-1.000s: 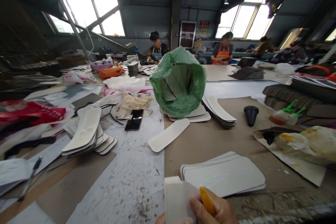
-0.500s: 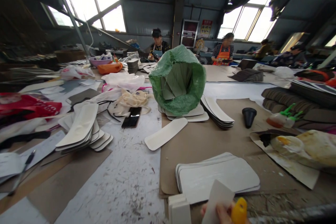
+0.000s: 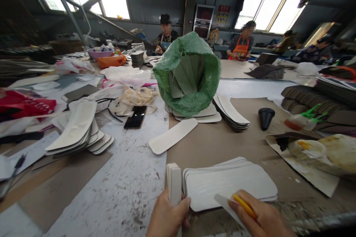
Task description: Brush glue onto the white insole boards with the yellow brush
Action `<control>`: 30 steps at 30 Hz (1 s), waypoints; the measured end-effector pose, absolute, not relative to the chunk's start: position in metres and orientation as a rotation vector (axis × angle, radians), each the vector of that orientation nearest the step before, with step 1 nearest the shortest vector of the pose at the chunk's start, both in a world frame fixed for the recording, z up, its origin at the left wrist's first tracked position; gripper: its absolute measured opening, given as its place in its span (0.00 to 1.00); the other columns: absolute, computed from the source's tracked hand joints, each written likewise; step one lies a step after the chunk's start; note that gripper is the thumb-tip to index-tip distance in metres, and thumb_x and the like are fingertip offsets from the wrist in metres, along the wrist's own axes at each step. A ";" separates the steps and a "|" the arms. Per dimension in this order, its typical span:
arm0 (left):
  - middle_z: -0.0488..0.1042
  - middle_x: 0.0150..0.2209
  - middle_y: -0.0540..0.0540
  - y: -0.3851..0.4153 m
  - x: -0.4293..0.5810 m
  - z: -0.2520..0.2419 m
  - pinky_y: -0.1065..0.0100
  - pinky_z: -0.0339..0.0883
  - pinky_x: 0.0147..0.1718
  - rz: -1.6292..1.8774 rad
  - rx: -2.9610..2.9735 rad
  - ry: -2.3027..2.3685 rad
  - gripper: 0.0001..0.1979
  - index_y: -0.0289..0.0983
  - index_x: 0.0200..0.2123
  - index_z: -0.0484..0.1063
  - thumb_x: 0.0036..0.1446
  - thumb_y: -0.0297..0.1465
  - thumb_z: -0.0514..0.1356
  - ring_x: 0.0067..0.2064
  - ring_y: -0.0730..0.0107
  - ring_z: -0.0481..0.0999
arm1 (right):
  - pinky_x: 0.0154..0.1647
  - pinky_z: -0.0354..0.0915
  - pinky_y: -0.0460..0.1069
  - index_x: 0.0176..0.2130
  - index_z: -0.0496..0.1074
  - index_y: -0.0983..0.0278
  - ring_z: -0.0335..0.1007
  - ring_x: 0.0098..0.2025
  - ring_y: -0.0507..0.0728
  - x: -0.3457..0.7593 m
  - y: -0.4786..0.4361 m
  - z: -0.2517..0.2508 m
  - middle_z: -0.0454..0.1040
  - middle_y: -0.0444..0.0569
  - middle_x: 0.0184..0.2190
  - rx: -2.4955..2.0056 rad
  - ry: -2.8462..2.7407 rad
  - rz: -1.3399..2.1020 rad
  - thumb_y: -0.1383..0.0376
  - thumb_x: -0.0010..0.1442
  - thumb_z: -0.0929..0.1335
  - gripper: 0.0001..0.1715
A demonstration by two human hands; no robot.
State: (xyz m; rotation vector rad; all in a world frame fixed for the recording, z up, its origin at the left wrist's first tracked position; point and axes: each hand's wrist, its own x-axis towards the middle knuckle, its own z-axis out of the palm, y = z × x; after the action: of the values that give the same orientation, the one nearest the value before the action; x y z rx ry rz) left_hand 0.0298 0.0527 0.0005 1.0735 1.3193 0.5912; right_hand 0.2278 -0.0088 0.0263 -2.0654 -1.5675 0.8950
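Note:
My left hand [image 3: 169, 213] is closed around a small stack of narrow off-white strips [image 3: 174, 181], held upright at the lower middle. In my right hand [image 3: 258, 211] is a yellow-handled tool [image 3: 244, 206], gripped between thumb and fingers. A thin pale flat piece [image 3: 222, 200] juts out left of that hand; whether it is the tool's blade or a separate strip I cannot tell. Just beyond both hands lies a stack of wide off-white panels with rounded corners [image 3: 228, 183]. One curved off-white panel [image 3: 172, 136] rests alone farther back.
A green woven sack [image 3: 211, 77] of panels stands mid-table. Curved panel stacks lie left [image 3: 73, 126] and right [image 3: 230, 113]. Also around are a phone [image 3: 135, 117], a black cone [image 3: 266, 118], green-tipped bottles [image 3: 303, 120] and a stained plastic bag [image 3: 333, 155]. Two people sit opposite; others work farther right.
My left hand now holds the narrow strip stack raised, where it lay at the lower edge before. My right hand with the yellow-handled tool has come farther into view. The camera view has tilted down.

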 end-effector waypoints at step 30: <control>0.65 0.12 0.54 0.069 0.025 0.008 0.75 0.57 0.17 0.462 1.002 1.319 0.06 0.35 0.22 0.62 0.44 0.32 0.55 0.15 0.75 0.65 | 0.23 0.53 0.47 0.29 0.74 0.65 0.70 0.29 0.60 0.189 0.090 0.039 0.76 0.54 0.28 -2.171 -2.169 1.177 0.60 0.48 0.63 0.14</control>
State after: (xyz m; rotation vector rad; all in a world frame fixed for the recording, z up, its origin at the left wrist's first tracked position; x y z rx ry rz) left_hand 0.0254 0.0692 0.0079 1.0021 1.3192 0.4615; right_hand 0.1889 0.0895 0.0389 -2.1713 -2.1693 1.1770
